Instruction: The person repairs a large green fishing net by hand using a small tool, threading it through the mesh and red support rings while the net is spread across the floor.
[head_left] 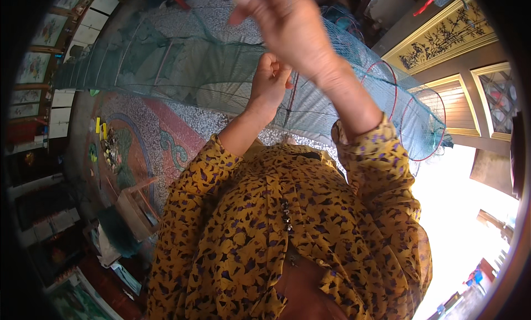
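Observation:
A long green-blue mesh net (191,66) stretches from the far left to the right in front of me, with thin hoops spaced along it. At its right end, red hoops (395,93) hold the mesh in a rounded shape. My left hand (267,85) is at the net's near middle, its fingers curled together; whatever is between them is too small to make out. Raised above and to the right of it, my right hand (296,35) is smeared by motion. The right fingers run up past the top edge, so their grip is hidden.
A patterned terrazzo floor (188,129) lies beneath the net. On the left are small yellow pieces (98,125), a wooden stool or frame (135,212) and cabinets (61,115). Gold-framed panels (442,35) stand at the right, beside a bright doorway (470,209).

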Tool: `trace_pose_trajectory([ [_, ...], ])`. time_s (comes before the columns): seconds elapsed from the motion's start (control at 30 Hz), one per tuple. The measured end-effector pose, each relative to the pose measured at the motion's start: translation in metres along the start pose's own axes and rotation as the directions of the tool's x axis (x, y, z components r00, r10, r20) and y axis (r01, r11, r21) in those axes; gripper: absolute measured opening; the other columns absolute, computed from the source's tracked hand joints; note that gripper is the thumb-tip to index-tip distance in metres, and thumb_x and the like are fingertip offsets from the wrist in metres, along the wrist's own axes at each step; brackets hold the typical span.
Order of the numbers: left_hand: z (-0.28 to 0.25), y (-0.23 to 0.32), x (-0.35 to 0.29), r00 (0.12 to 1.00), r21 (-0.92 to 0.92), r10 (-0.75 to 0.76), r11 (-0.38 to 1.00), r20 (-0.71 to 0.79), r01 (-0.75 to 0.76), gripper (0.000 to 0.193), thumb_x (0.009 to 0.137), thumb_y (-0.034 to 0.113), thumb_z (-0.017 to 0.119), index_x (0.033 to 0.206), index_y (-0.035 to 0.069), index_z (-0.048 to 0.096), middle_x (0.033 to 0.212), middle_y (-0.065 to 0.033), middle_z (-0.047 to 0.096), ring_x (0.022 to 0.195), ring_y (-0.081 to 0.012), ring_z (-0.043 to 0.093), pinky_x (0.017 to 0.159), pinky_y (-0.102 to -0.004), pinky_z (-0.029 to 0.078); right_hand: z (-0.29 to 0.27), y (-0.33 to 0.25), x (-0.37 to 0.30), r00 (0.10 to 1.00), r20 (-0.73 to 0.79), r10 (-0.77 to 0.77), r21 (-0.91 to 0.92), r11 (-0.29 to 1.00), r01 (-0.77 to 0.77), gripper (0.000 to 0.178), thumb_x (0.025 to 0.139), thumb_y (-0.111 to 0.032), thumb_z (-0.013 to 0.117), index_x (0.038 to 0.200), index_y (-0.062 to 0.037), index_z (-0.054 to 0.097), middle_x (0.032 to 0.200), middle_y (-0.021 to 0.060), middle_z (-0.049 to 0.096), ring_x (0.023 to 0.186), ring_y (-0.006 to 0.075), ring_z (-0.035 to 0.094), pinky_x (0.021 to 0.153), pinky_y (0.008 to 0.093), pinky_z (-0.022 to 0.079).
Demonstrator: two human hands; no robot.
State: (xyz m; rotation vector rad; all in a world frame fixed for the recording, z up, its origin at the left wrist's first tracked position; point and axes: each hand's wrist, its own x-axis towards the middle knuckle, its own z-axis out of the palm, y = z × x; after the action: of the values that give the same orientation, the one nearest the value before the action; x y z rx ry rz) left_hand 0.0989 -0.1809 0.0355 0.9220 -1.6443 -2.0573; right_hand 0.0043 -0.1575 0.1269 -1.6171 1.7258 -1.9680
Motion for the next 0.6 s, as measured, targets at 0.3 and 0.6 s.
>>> trace_pose_trajectory([
  [0.3,-0.018,-0.003,0.017,0.927,0.098,0.019,0.993,0.375,-0.060,0.015,0.090,0.019,0.056,0.100,0.008,0.057,0.086,0.0009,0.048,0.073,-0.0059,0.044,0.070,-0.0207,0.041,-0.085,-0.048,0.010,0.939,-0.070,-0.337,-0.127,0.936,0.327,0.014,0.095,-0.015,0.048,0.086,-0.0041,0.048,0.069,0.0022,0.053,0.064,0.0085,0.053,0.057,0.0210,0.044],
  [0.6,-0.063,0.031,0.050,0.864,0.061,-0.023,0.998,0.503,-0.009,0.010,0.087,0.013,0.049,0.088,0.005,0.056,0.093,-0.0031,0.055,0.081,-0.0110,0.050,0.078,-0.0280,0.043,-0.194,-0.041,-0.031,0.450,0.357,0.819,-0.513,0.574,-0.638,0.022,0.086,-0.016,0.062,0.103,-0.0024,0.062,0.080,0.0105,0.066,0.066,0.0145,0.065,0.045,0.0237,0.047],
])
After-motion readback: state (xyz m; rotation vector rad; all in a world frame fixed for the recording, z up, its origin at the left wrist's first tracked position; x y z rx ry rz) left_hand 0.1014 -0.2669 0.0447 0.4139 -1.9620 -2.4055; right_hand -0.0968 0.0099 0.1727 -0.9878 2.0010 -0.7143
